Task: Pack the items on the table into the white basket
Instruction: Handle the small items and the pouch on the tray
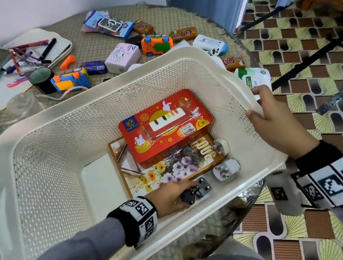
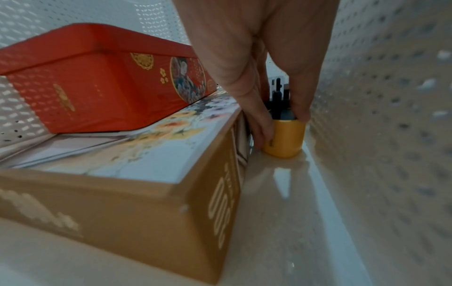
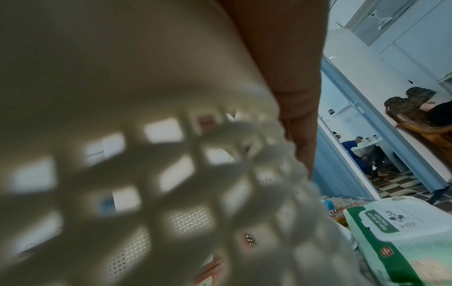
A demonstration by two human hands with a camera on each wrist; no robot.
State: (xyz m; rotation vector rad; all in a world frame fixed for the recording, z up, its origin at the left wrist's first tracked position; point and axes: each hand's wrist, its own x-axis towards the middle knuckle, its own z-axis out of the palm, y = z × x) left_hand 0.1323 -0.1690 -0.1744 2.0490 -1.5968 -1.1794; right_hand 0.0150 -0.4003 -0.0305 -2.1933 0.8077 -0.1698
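White basket (image 1: 21,156) holds red tin (image 1: 165,126) (atop a box); left hand (image 1: 171,198) grasps black plug (image 1: 195,192); right hand (image 1: 279,124) grips rim.

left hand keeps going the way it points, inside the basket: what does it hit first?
Probably the white plug adapter, lying just past the black and yellow plug that the left hand pinches. Beyond it stands the wall of the white basket. Depth is uncertain.
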